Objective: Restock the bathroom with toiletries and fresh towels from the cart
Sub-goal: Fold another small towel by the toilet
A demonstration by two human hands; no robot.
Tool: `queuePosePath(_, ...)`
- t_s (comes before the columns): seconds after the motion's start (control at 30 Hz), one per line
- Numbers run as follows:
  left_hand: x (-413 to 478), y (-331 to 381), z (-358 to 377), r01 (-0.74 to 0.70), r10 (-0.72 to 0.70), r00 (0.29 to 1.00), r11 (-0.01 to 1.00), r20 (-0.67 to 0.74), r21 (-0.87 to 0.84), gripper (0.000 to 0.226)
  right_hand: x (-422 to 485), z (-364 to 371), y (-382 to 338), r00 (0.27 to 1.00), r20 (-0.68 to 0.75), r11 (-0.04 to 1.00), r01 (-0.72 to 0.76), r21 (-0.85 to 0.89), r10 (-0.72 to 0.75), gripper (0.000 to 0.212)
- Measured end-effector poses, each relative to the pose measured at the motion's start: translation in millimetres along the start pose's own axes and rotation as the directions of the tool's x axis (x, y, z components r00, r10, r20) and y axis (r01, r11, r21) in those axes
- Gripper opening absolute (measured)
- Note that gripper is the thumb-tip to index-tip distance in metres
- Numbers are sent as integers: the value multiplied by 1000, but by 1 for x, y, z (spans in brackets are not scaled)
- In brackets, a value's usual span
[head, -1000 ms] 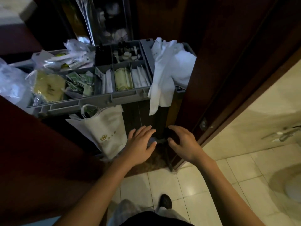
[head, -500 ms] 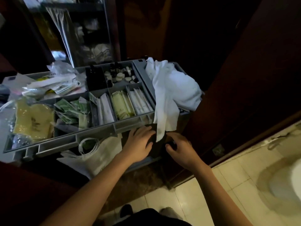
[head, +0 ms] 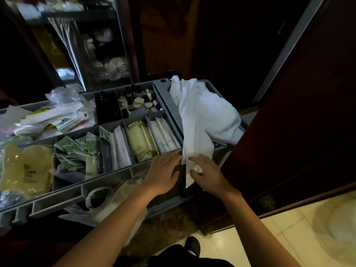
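A: Fingers of right hand pinching the towel tail, hanging over the cart front rim; left hand spread flat beside.
B: Up from below the cart rim a second ago. Towel pickup starting, probably.

The light is dim, and most of the place lies in shadow. Dark brown wooden panels form the back wall. At the right stands 1 dark wooden door with a pale grey strip along its edge. The floor below it has glossy cream tiles, and a dark patterned carpet lies beside them. A pale round fixture in the corner is blurred.
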State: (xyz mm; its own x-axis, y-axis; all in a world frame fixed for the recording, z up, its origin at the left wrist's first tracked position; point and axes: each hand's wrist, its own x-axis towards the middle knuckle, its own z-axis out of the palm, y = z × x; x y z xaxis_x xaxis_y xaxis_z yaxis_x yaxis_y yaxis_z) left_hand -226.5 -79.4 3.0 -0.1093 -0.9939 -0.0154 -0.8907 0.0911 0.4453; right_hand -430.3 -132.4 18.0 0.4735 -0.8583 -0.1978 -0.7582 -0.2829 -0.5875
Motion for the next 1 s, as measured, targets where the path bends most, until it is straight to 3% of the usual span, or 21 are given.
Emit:
queuePosePath(0.3,35,-4,2,-1,1,1000,1000,-15,7,64,43,-1,5,999,33,999,17,-43,-15,51)
queuePosePath(0.5,45,-1,2,31,-29,998,998,-53,49,62,56,-14,11,995,-87,954,-29,300,57,20)
queuePosePath(0.57,46,0,1,42,-39,997,998,-61,55,61,57,-19,18,994,-91,946,-22,323,54,15)
queuePosePath(0.77,48,1,-1,-17,22,997,998,-78,66,61,42,-32,16,996,-8,903,-78,422,89,59)
queuePosePath(0.9,65,9,-12,-98,101,994,992,-36,78,63,24,-35,12,994,-103,937,14,349,23,23)
queuePosePath(1.0,77,16,-21,-171,172,985,981,5,92,70,6,-37,8,982,-186,949,74,306,-16,17)
